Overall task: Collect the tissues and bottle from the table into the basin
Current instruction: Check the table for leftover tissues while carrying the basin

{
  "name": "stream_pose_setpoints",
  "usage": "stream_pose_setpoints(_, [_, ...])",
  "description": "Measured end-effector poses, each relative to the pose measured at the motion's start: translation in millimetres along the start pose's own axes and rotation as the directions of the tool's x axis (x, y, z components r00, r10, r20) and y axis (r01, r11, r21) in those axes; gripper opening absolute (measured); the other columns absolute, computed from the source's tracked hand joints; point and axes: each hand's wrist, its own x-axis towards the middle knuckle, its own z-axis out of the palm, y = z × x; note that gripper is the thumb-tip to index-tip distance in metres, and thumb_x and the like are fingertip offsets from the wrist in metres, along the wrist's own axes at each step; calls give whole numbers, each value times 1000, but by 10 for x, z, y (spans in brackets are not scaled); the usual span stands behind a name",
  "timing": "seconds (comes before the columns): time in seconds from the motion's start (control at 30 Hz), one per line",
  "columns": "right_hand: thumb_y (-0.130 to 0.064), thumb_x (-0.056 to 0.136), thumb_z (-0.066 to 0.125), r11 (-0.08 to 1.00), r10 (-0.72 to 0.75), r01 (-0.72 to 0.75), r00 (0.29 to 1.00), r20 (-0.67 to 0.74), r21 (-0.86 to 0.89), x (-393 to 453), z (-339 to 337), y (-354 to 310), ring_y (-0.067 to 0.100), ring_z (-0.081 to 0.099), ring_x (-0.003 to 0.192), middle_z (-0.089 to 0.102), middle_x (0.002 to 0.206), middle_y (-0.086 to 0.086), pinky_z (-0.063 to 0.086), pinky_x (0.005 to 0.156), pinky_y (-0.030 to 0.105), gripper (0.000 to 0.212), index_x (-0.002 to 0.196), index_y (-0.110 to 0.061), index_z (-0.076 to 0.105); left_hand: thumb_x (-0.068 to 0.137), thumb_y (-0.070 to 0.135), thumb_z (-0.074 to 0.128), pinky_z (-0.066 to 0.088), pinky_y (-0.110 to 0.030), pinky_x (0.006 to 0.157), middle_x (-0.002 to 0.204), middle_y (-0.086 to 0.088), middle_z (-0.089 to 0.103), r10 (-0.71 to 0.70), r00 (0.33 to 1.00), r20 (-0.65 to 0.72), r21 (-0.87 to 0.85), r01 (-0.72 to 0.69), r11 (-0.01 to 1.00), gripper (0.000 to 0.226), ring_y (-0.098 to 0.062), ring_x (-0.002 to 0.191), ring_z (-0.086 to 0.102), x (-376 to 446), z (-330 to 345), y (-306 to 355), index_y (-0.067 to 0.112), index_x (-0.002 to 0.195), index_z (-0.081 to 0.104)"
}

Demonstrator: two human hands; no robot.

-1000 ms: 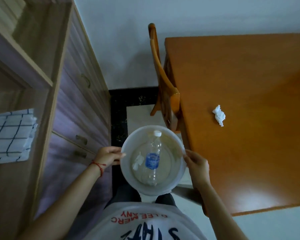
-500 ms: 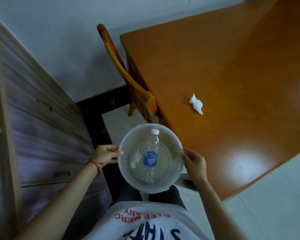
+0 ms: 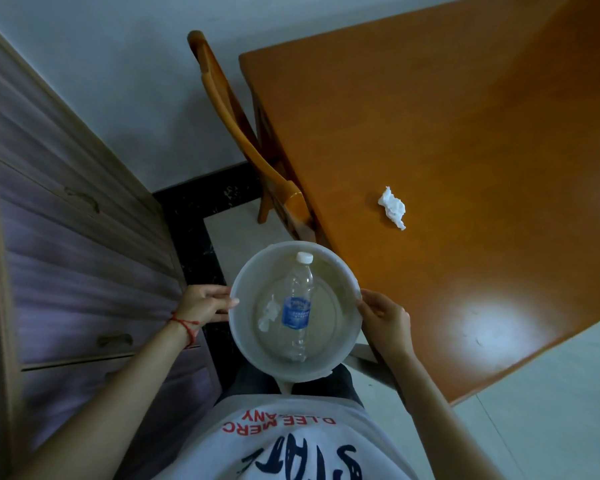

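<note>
Both hands grip the white basin (image 3: 347, 282): left hand (image 3: 205, 304) and right hand (image 3: 385, 318) on opposite rims. Inside lie a blue-labelled plastic bottle (image 3: 298, 306), print unreadable, and a tissue (image 3: 268, 315). Another crumpled tissue (image 3: 392, 207) sits on the counter (image 3: 465, 133). The shirt (image 3: 291, 445) reads "MERC".

Clear bottle (image 3: 299, 306) and tissue (image 3: 268, 315) inside white basin (image 3: 343, 271); crumpled tissue (image 3: 392, 207) on table (image 3: 465, 133)

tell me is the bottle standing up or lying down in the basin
Lying down: the bottle rests on its side across the basin floor, white cap toward the far rim.
</note>
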Motion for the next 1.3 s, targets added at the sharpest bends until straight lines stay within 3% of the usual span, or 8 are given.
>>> stream_pose_setpoints(0.17, [-27,85,61,999,-39,38,998,-39,-34,81,-87,-36,-11,60,74,63,83,-19,49,62,9,17,100,-22,68,75,-6,66,56,-19,49,77,-7,68,11,1000,-10,9,-11,1000,31,-18,70,65,19,-7,-35,-5,105,63])
stream_pose_setpoints(0.33, [-24,84,63,999,-34,39,985,-169,30,459,-289,-139,1,59,86,63,104,-5,45,61,3,30,113,-16,62,75,-5,66,56,-18,49,78,-7,69,27,999,-23,8,-26,1000,30,-17,70,66,16,4,-55,-3,105,64])
stream_pose_setpoints(0.57, [-27,82,66,995,-98,95,945,-312,-27,1174,-413,-338,19,55,115,59,126,4,49,94,37,44,124,-17,54,76,-5,65,57,-20,51,79,-8,69,10,1000,-30,-20,-11,1000,26,-19,72,66,16,11,-44,-4,102,64])
stream_pose_setpoints(0.7, [-28,82,66,988,-133,103,948,-288,-116,1468,-399,-372,21,43,128,51,137,4,37,105,35,51,129,-18,49,75,-4,66,57,-20,53,83,-8,69,18,999,-34,-4,-19,1000,29,-20,76,66,17,4,-50,-4,104,64])
stream_pose_setpoints(0.87, [-24,84,62,973,-114,71,975,-193,-219,1676,-384,-363,21,39,129,50,138,3,30,96,28,48,130,-20,48,76,-4,66,55,-16,51,84,-6,68,23,999,-38,7,-23,1000,30,-17,77,65,19,14,-44,-3,106,64])
stream_pose_setpoints(1.03, [-18,86,56,956,-137,85,975,-172,-282,1725,-405,-275,25,46,114,62,118,8,24,80,18,30,115,-12,61,76,-5,65,54,-16,49,82,-6,68,26,999,-34,3,-26,1000,31,-15,75,64,27,15,-43,-4,107,63])
stream_pose_setpoints(1.13, [-16,84,57,962,-133,85,975,-176,-259,1669,-401,-261,25,52,106,64,108,9,29,81,22,25,106,-9,65,76,-5,66,54,-16,49,81,-5,68,22,999,-37,5,-22,1000,31,-15,74,64,41,7,-57,-4,106,63])
stream_pose_setpoints(1.3, [-16,81,62,988,-132,106,962,-239,-115,1395,-332,-366,17,62,85,68,96,6,41,63,14,19,98,-9,68,75,-4,67,54,-17,49,81,-3,70,14,999,-34,3,-14,1000,29,-12,71,66,68,-7,-99,-2,105,65])
